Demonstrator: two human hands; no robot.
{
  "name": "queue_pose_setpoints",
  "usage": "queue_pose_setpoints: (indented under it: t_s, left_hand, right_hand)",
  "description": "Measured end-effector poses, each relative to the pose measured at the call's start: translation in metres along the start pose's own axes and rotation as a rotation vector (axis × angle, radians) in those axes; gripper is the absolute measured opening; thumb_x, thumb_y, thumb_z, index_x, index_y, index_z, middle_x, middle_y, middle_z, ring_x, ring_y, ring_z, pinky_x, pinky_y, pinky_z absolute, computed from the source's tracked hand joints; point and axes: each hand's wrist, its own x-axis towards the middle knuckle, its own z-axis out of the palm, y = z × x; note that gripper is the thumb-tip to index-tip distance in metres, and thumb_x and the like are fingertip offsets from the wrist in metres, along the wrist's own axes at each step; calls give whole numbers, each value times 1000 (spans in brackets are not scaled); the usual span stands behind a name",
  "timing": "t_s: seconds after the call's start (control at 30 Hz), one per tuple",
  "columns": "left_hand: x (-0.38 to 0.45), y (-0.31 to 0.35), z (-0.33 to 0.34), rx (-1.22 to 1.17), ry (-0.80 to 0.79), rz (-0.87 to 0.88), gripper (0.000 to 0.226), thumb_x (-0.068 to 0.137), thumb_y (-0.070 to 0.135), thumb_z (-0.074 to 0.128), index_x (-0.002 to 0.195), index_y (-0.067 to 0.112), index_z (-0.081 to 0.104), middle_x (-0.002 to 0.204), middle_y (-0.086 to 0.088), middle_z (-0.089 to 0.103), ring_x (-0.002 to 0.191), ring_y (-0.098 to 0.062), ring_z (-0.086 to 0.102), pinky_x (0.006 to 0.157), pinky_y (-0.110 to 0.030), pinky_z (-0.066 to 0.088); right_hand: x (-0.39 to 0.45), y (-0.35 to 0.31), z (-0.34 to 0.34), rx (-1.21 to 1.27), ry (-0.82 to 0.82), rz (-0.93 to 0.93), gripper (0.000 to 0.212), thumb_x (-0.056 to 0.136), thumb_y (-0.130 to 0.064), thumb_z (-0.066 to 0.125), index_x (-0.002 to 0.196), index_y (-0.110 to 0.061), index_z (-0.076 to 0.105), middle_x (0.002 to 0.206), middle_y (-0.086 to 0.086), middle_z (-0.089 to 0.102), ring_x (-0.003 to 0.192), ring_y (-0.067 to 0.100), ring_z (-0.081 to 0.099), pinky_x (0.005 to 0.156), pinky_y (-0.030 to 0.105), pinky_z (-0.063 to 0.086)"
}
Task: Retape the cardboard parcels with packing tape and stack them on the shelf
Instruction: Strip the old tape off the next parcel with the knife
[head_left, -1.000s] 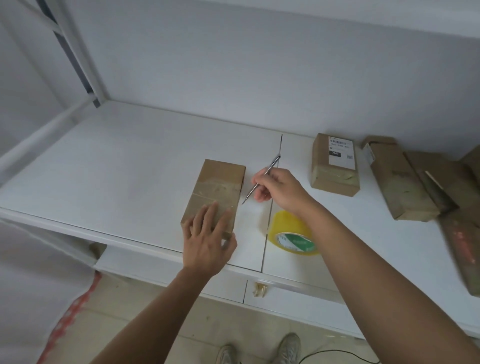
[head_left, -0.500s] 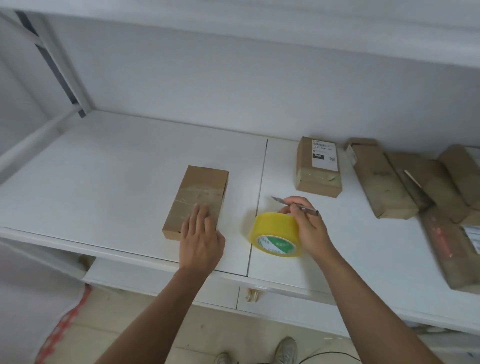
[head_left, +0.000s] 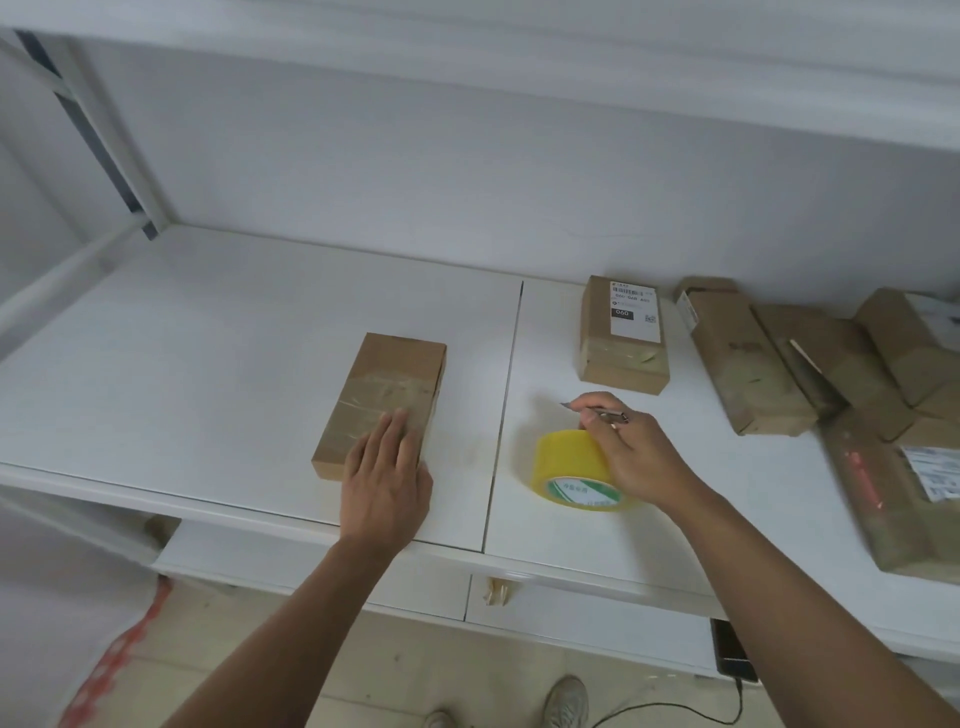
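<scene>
Tape roll (head_left: 576, 467) under your right hand (head_left: 631, 454), which also pinches the blade (head_left: 597, 413); keep your flat left hand (head_left: 387, 486) pinning the parcel (head_left: 384, 395) at center frame.

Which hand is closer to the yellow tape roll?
Right. The right hand rests on the yellow tape roll while gripping a thin metal tool; the left hand lies flat on the parcel, apart from the roll.

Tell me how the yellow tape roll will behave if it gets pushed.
The tape roll rests tilted on its rim, so a push would probably roll or topple it. The right hand touches its top, likely steadying it. Its thick winding and card core suggest stiffness.
</scene>
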Motion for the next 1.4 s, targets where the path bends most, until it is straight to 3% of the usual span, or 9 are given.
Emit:
queue_pose_setpoints:
  t_s: [0.17, 0.23, 0.3, 0.4, 0.53, 0.83, 1.2, 1.4]
  left_hand:
    - [-1, 2, 0, -36, 74, -14, 38, 89, 19, 57, 123, 3, 62, 136, -13, 59, 129, -30, 52, 105, -44, 40]
    - [-1, 2, 0, -45, 100, -10, 37, 87, 18, 60, 121, 3, 62, 134, -13, 60, 127, -30, 53, 104, -43, 39]
    - [-1, 1, 0, -54, 121, -3, 37, 85, 17, 63, 119, 3, 63, 134, -12, 61, 126, -30, 55, 103, -42, 39]
    - [-2, -1, 0, -71, 136, 4, 37, 84, 16, 65, 119, 3, 63, 133, -12, 62, 124, -29, 56, 101, -42, 41]
    - [-1, -1, 0, -108, 128, -10, 37, 84, 15, 65, 119, 3, 63, 133, -12, 62, 125, -29, 57, 99, -43, 45]
    - [-2, 0, -4, -148, 75, -22, 39, 87, 27, 67, 120, 7, 64, 134, -5, 62, 127, -21, 54, 104, -37, 39]
    - [-1, -1, -3, -186, 159, 48, 27, 79, 24, 76, 102, 10, 70, 131, -5, 65, 123, -22, 59, 97, -38, 45]
    - [-1, -1, -4, -186, 139, 45, 27, 79, 24, 75, 101, 11, 69, 132, -5, 65, 123, -22, 58, 96, -39, 45]
  right_hand:
    - [20, -37, -7, -64, 86, -103, 16, 103, -27, 50, 111, -23, 63, 81, -12, 69, 78, 9, 67, 82, 40, 52]
    - [36, -70, 2, 55, 146, -167, 9, 101, -19, 54, 102, -18, 63, 77, -8, 70, 69, 5, 66, 78, 36, 54]
    - [52, -104, 23, 278, 93, -167, 12, 99, -11, 56, 91, -15, 63, 71, -1, 69, 64, 8, 64, 71, 32, 55]
    - [73, -132, 59, 548, -68, -15, 10, 98, -10, 58, 91, -8, 65, 63, 4, 65, 53, 10, 59, 59, 23, 52]
    - [80, -117, 83, 689, -144, 193, 12, 97, -14, 58, 91, -8, 65, 63, 5, 65, 55, 15, 58, 61, 27, 49]
    - [75, -88, 61, 509, -229, 192, 26, 96, -6, 48, 83, -7, 70, 63, 9, 66, 60, 21, 61, 75, 32, 53]
    - [71, -85, 62, 377, -331, 213, 27, 98, -12, 44, 94, 0, 68, 78, 15, 74, 74, 32, 74, 87, 34, 56]
    - [71, -82, 66, 306, -359, 172, 25, 98, -13, 47, 89, -5, 68, 81, 12, 76, 78, 26, 75, 91, 31, 54]
